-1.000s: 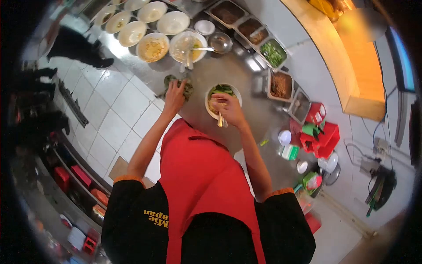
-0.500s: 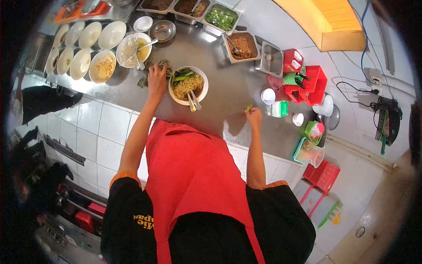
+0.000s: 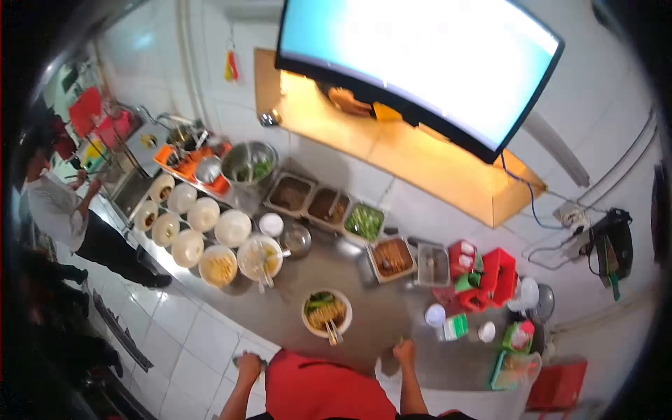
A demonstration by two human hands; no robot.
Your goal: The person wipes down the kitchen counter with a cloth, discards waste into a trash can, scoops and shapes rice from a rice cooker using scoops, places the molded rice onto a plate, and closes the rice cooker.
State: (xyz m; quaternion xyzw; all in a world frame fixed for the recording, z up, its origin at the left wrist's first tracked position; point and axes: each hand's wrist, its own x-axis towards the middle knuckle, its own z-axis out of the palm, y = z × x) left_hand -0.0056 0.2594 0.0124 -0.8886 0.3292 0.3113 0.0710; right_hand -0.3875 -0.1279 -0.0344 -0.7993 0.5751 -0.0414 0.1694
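A white bowl point(image 3: 344, 302) of noodles and leafy greens stands on the steel table, with a spoon and fork point(image 3: 331, 332) leaning over its near rim. My left hand point(image 3: 248, 364) is at the table's front edge, left of my red apron, closed round a dark cloth that shows only in small part. To the right of the bowl, my right hand point(image 3: 404, 352) rests low over the tabletop, its fingers pinched on a small green scrap point(image 3: 402, 341).
Used bowls point(image 3: 232, 229) fill the table's left. Metal food trays point(image 3: 364, 222) line the back, near a steel mixing bowl point(image 3: 250, 162). Red baskets point(image 3: 498, 278) and small containers stand at right. A screen point(image 3: 427, 63) hangs above; another person point(image 3: 59, 210) stands far left.
The view has tilted up towards the wall and screen. My left hand has come back from beside the noodle bowl to the table's front edge with the cloth. My right hand still pinches the green scrap.
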